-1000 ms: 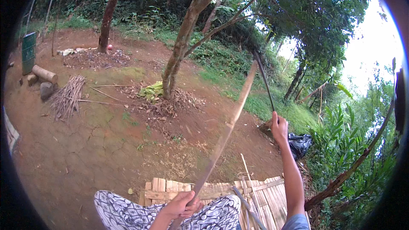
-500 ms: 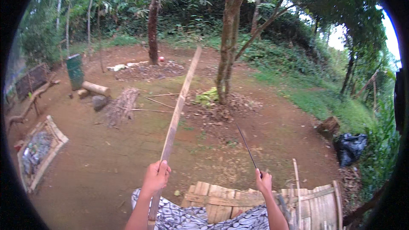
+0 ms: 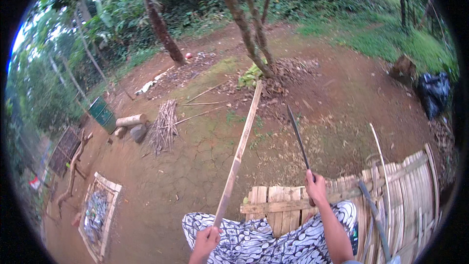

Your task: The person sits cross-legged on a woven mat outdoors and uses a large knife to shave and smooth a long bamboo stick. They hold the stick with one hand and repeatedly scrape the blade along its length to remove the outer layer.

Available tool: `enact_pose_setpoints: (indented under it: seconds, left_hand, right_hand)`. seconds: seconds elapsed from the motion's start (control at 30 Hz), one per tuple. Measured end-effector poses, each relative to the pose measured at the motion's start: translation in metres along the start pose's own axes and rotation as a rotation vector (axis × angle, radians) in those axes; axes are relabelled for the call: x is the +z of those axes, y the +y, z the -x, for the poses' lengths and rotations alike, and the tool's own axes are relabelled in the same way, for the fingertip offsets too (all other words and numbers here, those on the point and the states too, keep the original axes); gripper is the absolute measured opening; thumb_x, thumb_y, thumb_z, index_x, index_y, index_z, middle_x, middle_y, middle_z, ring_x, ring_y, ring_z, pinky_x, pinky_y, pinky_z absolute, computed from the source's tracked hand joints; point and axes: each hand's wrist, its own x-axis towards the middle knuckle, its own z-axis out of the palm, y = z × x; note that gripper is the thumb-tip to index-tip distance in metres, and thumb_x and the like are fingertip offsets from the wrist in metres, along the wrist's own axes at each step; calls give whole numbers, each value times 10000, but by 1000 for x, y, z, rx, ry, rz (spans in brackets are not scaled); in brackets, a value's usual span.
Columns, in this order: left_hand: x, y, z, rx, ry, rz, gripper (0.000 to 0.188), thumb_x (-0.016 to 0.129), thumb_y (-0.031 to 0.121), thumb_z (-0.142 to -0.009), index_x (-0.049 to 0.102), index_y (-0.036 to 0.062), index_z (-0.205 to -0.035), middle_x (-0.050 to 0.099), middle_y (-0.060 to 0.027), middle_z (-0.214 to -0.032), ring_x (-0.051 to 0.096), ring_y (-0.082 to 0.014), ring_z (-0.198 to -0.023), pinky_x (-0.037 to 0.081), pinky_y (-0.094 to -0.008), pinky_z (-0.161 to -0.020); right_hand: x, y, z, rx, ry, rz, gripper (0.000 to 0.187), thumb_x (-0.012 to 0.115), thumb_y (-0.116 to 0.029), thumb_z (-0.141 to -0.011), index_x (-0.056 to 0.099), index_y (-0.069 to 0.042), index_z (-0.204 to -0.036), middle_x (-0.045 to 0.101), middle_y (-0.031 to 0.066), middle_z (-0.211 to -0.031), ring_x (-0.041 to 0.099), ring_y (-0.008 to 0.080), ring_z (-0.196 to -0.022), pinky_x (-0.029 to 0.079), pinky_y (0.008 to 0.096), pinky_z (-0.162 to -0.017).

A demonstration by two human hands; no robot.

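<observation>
My left hand (image 3: 207,240) is closed around the near end of a long, flat bamboo strip (image 3: 239,152). The strip slants up and away from me, its far end in the air in front of a tree's base. In my right hand (image 3: 316,188) is the handle of a long, thin, dark-bladed knife (image 3: 297,134), pointing forward and a little left. Strip and blade are apart. Patterned black-and-white cloth (image 3: 273,237) covers my lap between the forearms.
Under and right of me lies a slatted bamboo platform (image 3: 278,208) with loose sticks. A bundle of thin sticks (image 3: 165,127), a log (image 3: 131,120) and a green metal sheet (image 3: 102,114) stand left. A framed bed of bottles (image 3: 96,217) is nearer; a black plastic bag (image 3: 434,95) sits right.
My left hand has drawn back toward my lap, sliding to the strip's near end, and the strip's far end appears lower. The knife stays in my right hand. The whole view has tilted.
</observation>
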Motion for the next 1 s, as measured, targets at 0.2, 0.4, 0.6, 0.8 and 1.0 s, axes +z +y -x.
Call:
enact_pose_setpoints:
  seconds: [0.2, 0.4, 0.6, 0.8, 1.0]
  left_hand:
    - [38, -24, 66, 32, -52, -130, 338, 477, 277, -954, 576, 22, -755, 443, 8, -528, 400, -98, -477, 315, -310, -437]
    - [39, -46, 103, -222, -220, -286, 352, 494, 301, -944, 550, 43, -712, 416, 9, -520, 355, -114, -492, 293, -326, -441]
    - [55, -52, 100, 29, -200, -355, 357, 534, 290, -920, 558, -21, -746, 439, -11, -531, 382, -127, -513, 318, -335, -457]
    - [52, -74, 78, -78, -341, -283, 284, 541, 247, -921, 601, -6, -808, 452, 17, -550, 399, -77, -505, 319, -270, -441]
    - [72, -36, 44, 37, -413, -250, 244, 587, 214, -904, 611, -6, -801, 537, 9, -557, 468, -42, -464, 369, -227, -427]
  right_hand:
    - [-4, 2, -6, 68, 0, -491, 317, 666, -320, -850, 639, -5, -837, 475, -33, -526, 417, 64, -452, 337, 276, -422]
    - [-18, -11, 2, 210, -123, -919, 239, 698, -234, -842, 585, -39, -919, 411, -67, -519, 371, 51, -397, 312, 229, -370]
    - [-20, -8, 5, 349, -297, -1136, 178, 646, -199, -879, 510, -101, -821, 374, -57, -529, 346, 71, -410, 319, 253, -398]
    - [-16, -4, 0, 308, -276, -1207, 213, 626, -208, -892, 475, -114, -775, 384, -47, -537, 365, 79, -418, 340, 264, -417]
    - [-11, -8, 0, 374, -255, -1345, 193, 601, -170, -899, 469, -122, -768, 394, -42, -548, 372, 83, -421, 341, 268, -415]
